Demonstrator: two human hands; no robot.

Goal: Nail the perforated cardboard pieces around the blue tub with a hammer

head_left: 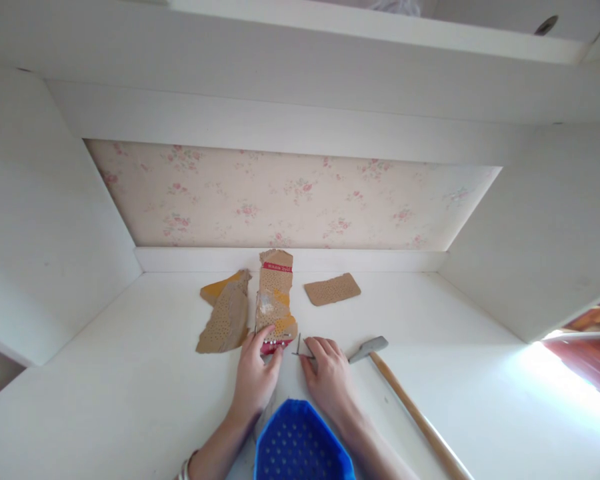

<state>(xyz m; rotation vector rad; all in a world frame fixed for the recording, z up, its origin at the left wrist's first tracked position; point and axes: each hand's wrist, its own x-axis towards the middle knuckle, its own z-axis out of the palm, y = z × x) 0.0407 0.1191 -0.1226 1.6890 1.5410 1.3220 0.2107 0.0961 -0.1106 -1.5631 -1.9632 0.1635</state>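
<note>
A long torn strip of cardboard, dotted with small holes and crossed by red bands, lies in front of me. My left hand grips its near end, fingers on top and thumb at the right corner. Several small pale nail heads or pins show along that near edge. To the right, my right hand rests close to the tabletop, thumb and fingertips closed around a thin dark nail. Another thin nail points away from me beside the fingertips. The fingers partly hide both nails.
Two more pieces of cardboard lie left and right of the strip. A hammer with a wooden handle lies at right. A blue perforated basket is close in front. White panels and an overhead shelf enclose the surface.
</note>
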